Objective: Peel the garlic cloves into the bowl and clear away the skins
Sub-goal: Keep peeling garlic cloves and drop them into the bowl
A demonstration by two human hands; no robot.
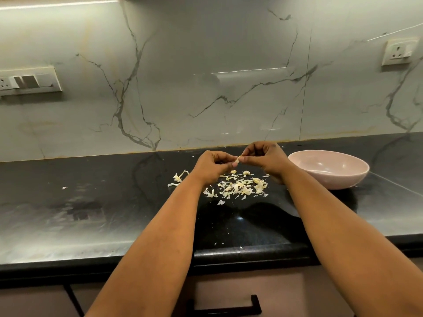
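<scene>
A small pale garlic clove (pixel 238 159) is pinched between both hands above the black counter. My left hand (pixel 211 167) grips its near end with curled fingers. My right hand (pixel 265 157) pinches its upper end between thumb and fingertips. Directly below them lies a scattered heap of garlic skins (pixel 240 187). A pale pink bowl (pixel 329 168) stands just to the right of my right hand; its visible inside looks bare.
A stray garlic stem piece (pixel 178 177) lies left of the heap, and a single skin flake (pixel 64 188) sits far left. The marble backsplash rises behind the counter (pixel 91 213). Wall sockets (pixel 398 51) are mounted at left and right. A drawer handle (pixel 229 308) shows below the counter edge.
</scene>
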